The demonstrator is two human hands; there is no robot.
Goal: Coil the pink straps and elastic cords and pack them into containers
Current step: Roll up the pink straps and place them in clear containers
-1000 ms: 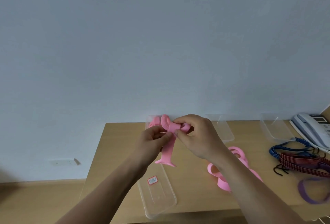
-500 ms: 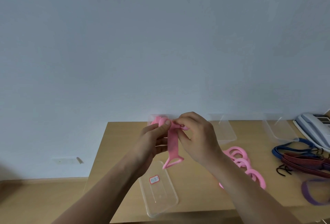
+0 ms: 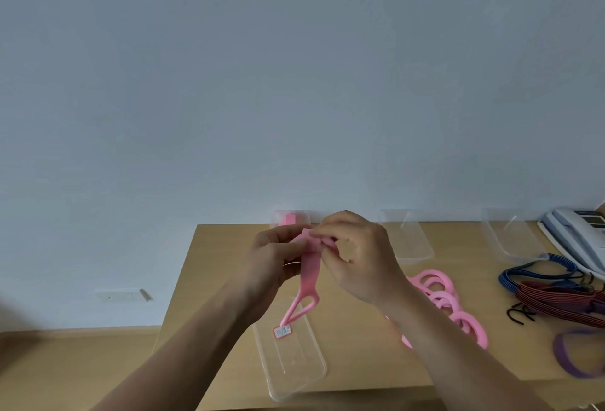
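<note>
Both hands hold one pink strap [image 3: 309, 276] up over the wooden table [image 3: 360, 361]. My left hand [image 3: 275, 256] grips its rolled top from the left, and my right hand [image 3: 357, 253] pinches the same roll from the right. The strap's free end hangs down, ending in a loop above a clear lid [image 3: 291, 358] with a red-edged label. More pink straps [image 3: 445, 302] lie loose right of my right forearm. Blue, red-black and purple elastic cords [image 3: 556, 296] are heaped at the far right. A clear container [image 3: 306, 215] behind my hands holds something pink.
Two more clear containers, one [image 3: 409, 240] and another [image 3: 510, 233], stand along the back edge by the wall. A grey desk phone [image 3: 579, 237] sits at the far right corner. Black hooks [image 3: 520, 315] lie beside the cords. The table's front edge runs just below the lid.
The hanging part of the strap has shortened as the roll between my hands grew. Its looped end now dangles lower toward the lid's label. Both hands stayed close together.
</note>
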